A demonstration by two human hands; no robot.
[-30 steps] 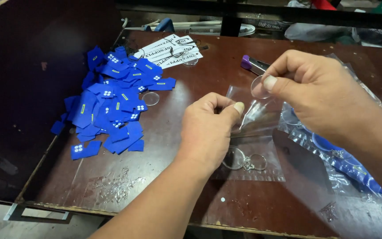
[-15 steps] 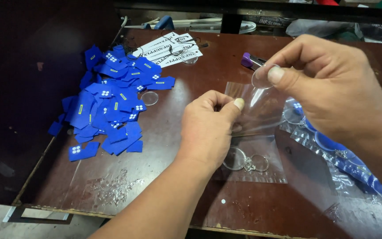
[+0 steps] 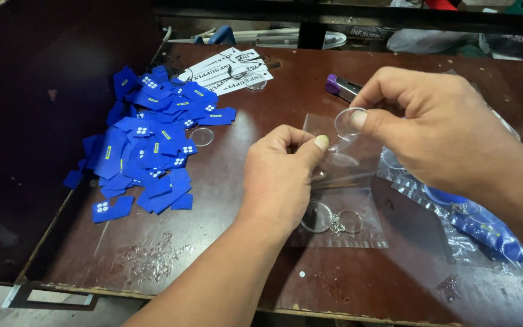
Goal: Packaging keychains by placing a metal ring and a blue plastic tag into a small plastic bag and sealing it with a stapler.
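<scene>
The left hand (image 3: 279,175) is in the middle of the dark brown table (image 3: 225,254), and its fingers (image 3: 319,144) are pressed together on the upper edge of a small clear plastic bag (image 3: 349,200). This bag lies flat on the table just under both hands, and inside its lower part there is a round clear disc with a metal key ring (image 3: 334,219). The right hand (image 3: 437,130) is above the bag opening; its thumb and first finger pinch a thin round clear disc (image 3: 347,123) by the edge, holding it upright just beside the left thumb. At the left side of the table lies a loose pile of small blue tags (image 3: 146,145), with another clear disc (image 3: 201,137) resting at its right edge. Behind the pile are white printed cards (image 3: 228,71). Near the far edge, just beside the right hand, lies a small tool with a purple handle (image 3: 337,85). Under the right forearm there is a bigger crumpled plastic bag with blue items (image 3: 473,218) inside
</scene>
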